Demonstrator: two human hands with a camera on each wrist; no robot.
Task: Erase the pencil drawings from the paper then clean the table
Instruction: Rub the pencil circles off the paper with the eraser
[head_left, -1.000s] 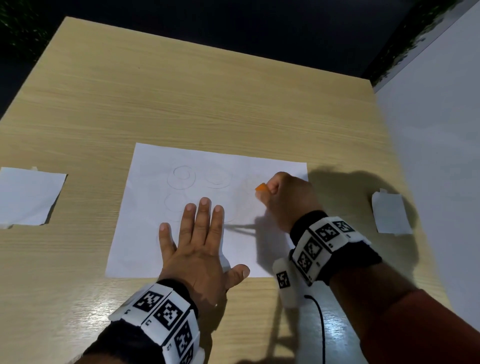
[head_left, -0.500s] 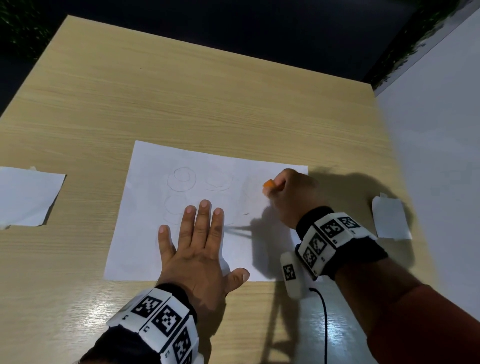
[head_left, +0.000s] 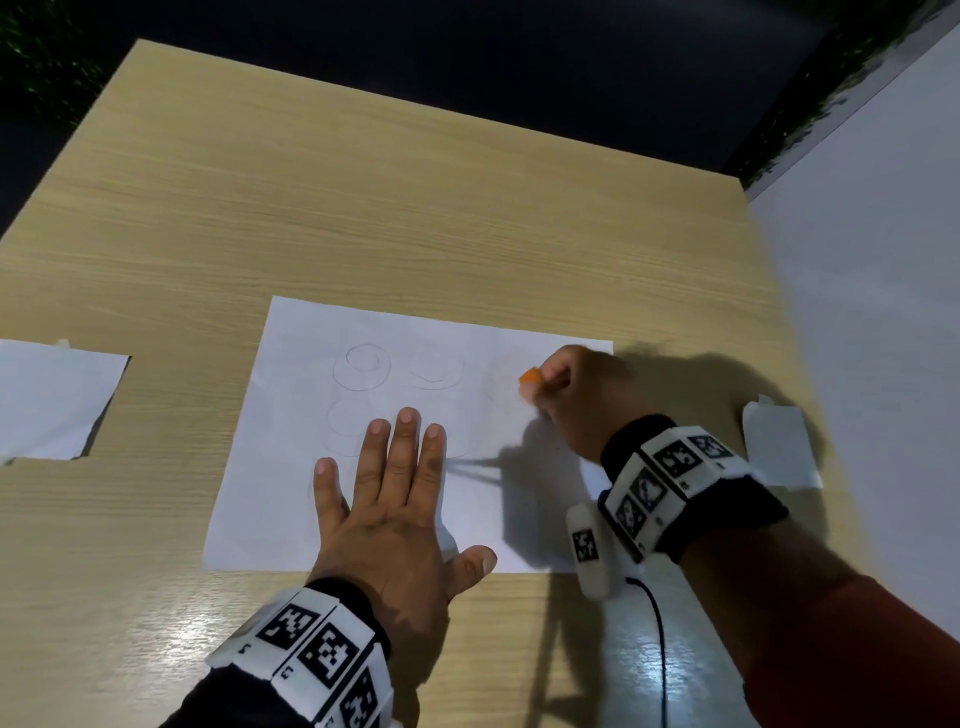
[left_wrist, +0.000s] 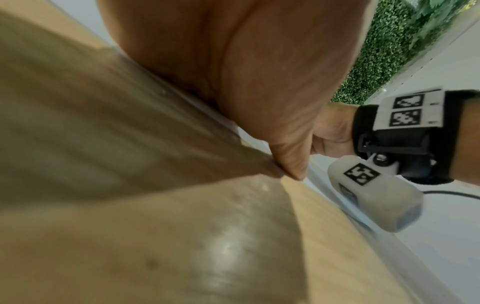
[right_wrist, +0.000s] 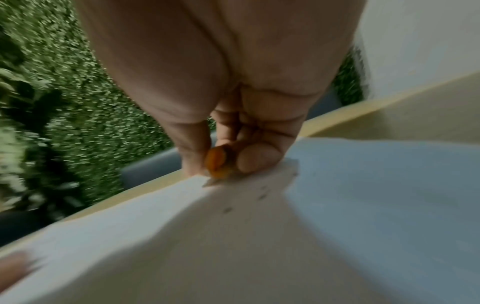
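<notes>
Head view: right hand (head_left: 576, 400) pinching orange eraser (head_left: 531, 375), rubbing paper (head_left: 311, 395) at three o'clock; left hand (head_left: 395, 499), fingers straight and slightly spread, pinning it. Risk: hard strokes creasing or tearing the sheet.

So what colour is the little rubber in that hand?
Orange. The eraser, pinched in the right hand, shows best in the right wrist view.

White paper (head_left: 311, 493) flat on wooden table (head_left: 363, 208), faint pencil spirals (head_left: 363, 366) in upper half; right-hand ones seem partly rubbed out. Orange eraser (head_left: 531, 375) tip on sheet.
</notes>
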